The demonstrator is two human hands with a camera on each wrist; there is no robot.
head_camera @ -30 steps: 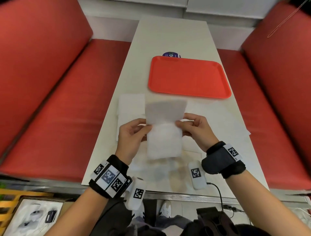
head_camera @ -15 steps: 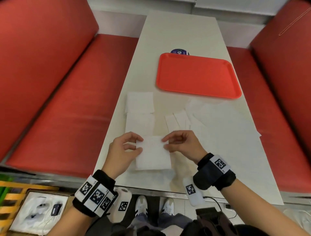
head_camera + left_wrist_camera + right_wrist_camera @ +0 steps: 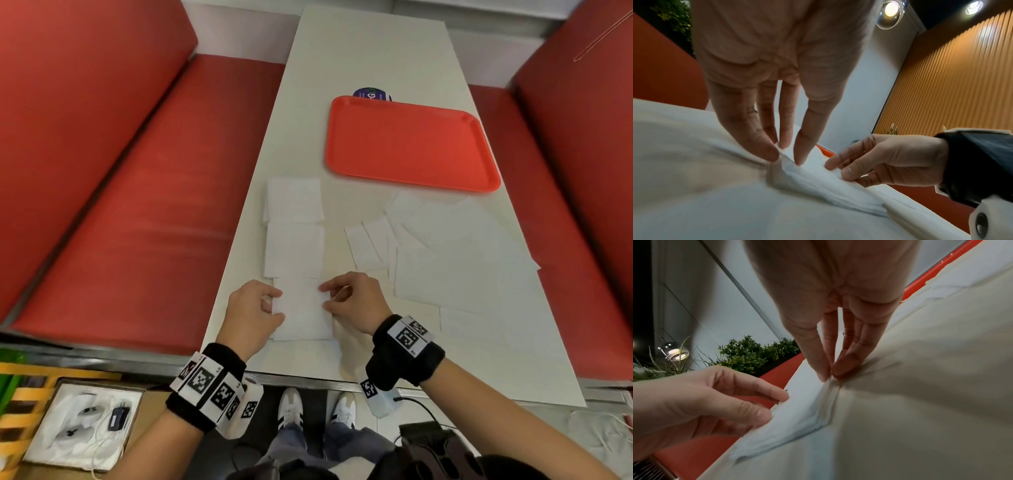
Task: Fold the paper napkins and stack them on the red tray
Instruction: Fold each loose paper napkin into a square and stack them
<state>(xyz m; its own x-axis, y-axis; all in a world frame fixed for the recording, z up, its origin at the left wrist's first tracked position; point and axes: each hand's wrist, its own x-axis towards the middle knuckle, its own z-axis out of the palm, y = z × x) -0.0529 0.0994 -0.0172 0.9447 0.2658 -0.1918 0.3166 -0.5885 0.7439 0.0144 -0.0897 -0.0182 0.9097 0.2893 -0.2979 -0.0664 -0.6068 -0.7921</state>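
Observation:
A folded white napkin [image 3: 303,310] lies on the table near its front edge. My left hand [image 3: 278,305] pinches its left edge between thumb and fingers [image 3: 764,151]. My right hand [image 3: 324,298] pinches the right edge, thumb against fingertip [image 3: 823,369]. The napkin [image 3: 818,178] sags slightly between the two grips. Two folded napkins [image 3: 294,200] [image 3: 294,250] lie in a column just beyond it. The red tray [image 3: 411,144] sits farther back, right of centre.
Several unfolded napkins [image 3: 462,260] overlap on the table's right half, with narrow folded pieces [image 3: 366,245] beside them. A blue round sticker [image 3: 371,94] peeks from behind the tray. Red bench seats [image 3: 154,205] flank the white table [image 3: 370,44].
The napkin, held up half-folded in the air a second ago, has come down folded onto the table near the front edge. Both hands followed it down and still pinch its sides.

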